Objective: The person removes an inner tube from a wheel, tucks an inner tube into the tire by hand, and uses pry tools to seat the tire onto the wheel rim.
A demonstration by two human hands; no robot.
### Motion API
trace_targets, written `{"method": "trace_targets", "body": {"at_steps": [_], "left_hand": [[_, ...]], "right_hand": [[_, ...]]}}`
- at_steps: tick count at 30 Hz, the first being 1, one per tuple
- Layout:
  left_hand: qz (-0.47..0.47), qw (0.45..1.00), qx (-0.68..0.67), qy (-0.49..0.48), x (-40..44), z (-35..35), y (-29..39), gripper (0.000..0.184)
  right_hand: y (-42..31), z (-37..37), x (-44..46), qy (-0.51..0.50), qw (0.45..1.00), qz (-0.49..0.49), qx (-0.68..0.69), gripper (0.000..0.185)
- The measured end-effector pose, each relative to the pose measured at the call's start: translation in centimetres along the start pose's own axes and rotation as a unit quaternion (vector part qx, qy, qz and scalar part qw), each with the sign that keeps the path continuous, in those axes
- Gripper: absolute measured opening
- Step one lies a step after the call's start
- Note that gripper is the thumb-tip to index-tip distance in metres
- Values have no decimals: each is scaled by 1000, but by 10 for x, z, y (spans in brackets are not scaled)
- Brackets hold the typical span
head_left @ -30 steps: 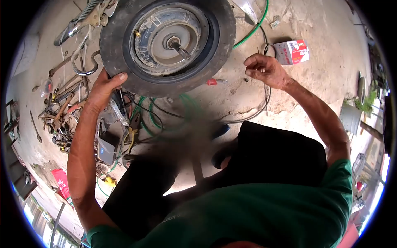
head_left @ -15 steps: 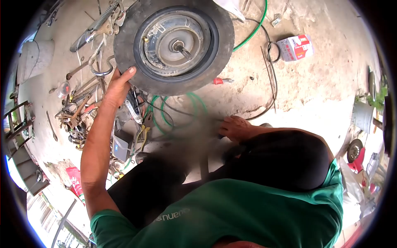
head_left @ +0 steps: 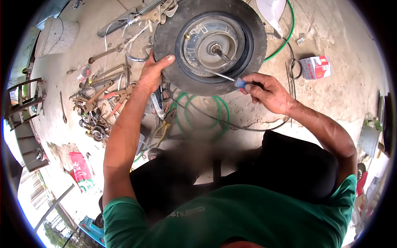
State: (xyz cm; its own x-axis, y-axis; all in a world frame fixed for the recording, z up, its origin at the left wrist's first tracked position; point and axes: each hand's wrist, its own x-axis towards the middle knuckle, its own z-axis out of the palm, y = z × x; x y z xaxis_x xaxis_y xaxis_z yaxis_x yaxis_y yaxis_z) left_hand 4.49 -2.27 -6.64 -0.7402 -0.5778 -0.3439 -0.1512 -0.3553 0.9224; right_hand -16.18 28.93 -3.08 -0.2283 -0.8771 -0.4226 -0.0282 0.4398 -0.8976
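Note:
A black tyre on a grey metal wheel hub stands before me, its axle pointing toward me. My left hand grips the tyre's lower left side, with the thumb over the sidewall. In my right hand is a screwdriver with a blue handle. Its metal shaft reaches left over the tyre's lower sidewall toward the rim. Whether the tip touches the rim or sits between tyre and rim, I cannot tell.
Spanners, pliers and other tools lie heaped on the floor at left. A green hose and a black cable loop below the wheel. A red and white box stands at right, and a white funnel-like piece is at top.
My right hand has come up from near my knee to the wheel, now with the screwdriver in it. My left hand stays on the tyre. The view has shifted, so things appear further right.

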Motion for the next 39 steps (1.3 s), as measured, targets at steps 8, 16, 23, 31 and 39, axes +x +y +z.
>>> {"method": "trace_targets", "body": {"at_steps": [8, 16, 23, 31, 39], "left_hand": [[6, 1000, -22, 1, -6, -5, -5, 78], [4, 999, -38, 0, -8, 1, -2, 71], [9, 999, -45, 2, -6, -4, -10, 69], [3, 999, -34, -7, -4, -11, -15, 68], [25, 995, -98, 1, 2, -15, -30, 74]], "right_hand": [[-28, 4, 51, -7, 995, 60, 82, 33], [-9, 3, 35, -76, 981, 99, 148, 30], [37, 6, 16, -100, 993, 50, 49, 33], [133, 40, 4, 151, 898, -252, -329, 31], [145, 18, 32, 241, 831, -227, -447, 30]]}}
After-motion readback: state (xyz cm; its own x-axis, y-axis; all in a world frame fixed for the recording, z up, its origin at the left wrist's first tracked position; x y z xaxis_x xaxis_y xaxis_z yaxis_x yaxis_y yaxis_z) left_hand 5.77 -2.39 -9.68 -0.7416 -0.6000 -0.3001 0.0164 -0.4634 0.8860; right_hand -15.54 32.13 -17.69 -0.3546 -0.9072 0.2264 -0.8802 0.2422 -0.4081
